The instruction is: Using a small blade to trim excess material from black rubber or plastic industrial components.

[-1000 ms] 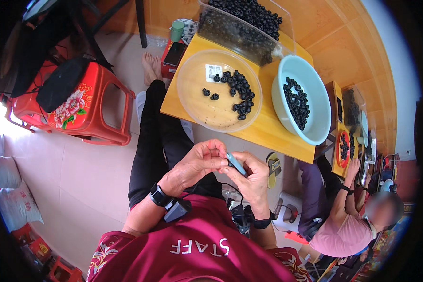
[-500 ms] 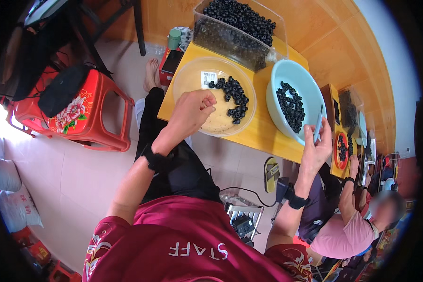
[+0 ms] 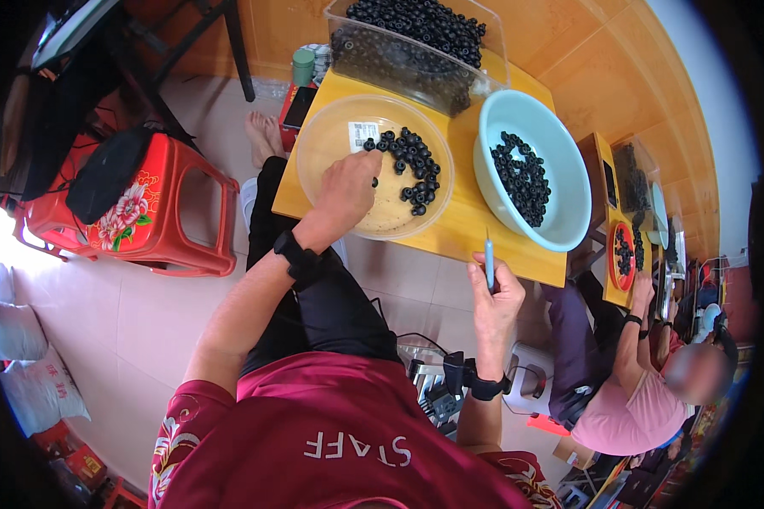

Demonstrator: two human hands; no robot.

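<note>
My left hand (image 3: 348,191) reaches into a shallow clear round tub (image 3: 327,119). Its fingertips are drawn together among small black ring-shaped parts (image 3: 414,157); whatever is pinched there is hidden. Just in front of the table edge, my right hand (image 3: 498,304) grips a slim pen-like tool with a pale blue handle (image 3: 489,261) and a thin pointed tip turned upward. Beyond it, a light blue basin (image 3: 573,191) holds many more black parts (image 3: 522,178).
A clear rectangular bin (image 3: 382,68) heaped with black parts stands at the back of the yellow table (image 3: 450,242). A red stool (image 3: 191,225) is to the left. At right, a co-worker in pink (image 3: 628,416) sits near a red tray (image 3: 615,276).
My left hand has moved down among the black parts. My right hand, still holding the blue-handled tool, has shifted left and nearer to me, away from the blue basin's edge.
</note>
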